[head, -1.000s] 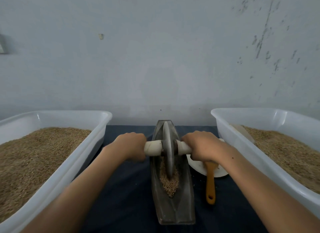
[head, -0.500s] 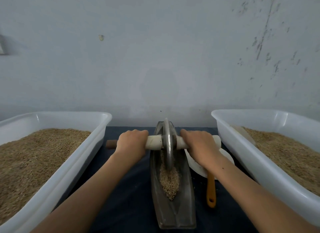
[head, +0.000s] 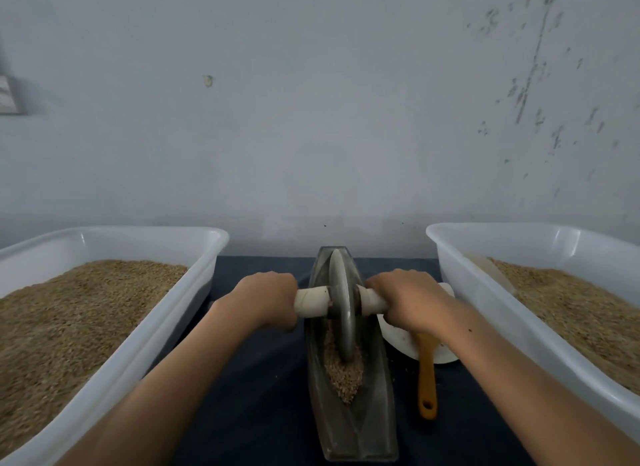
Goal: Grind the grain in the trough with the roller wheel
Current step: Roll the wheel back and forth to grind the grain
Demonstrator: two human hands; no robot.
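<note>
A long grey boat-shaped trough (head: 360,427) lies lengthwise on the dark cloth in front of me. A heap of brown grain (head: 344,373) sits in its groove. The grey roller wheel (head: 343,309) stands upright in the groove at the far half of the trough, its lower rim in the grain. A pale wooden axle (head: 311,302) runs through the wheel. My left hand (head: 265,301) grips the axle's left side and my right hand (head: 408,301) grips the right side, fingers curled over it.
A white tub (head: 152,330) full of grain flanks the trough on the left, another white tub (head: 485,313) on the right. A white dish (head: 436,353) and an orange-handled brush (head: 426,379) lie just right of the trough. A bare wall rises behind.
The wheel rolled away from me along the trough, then came back toward me a little. Both hands kept their grip on the axle.
</note>
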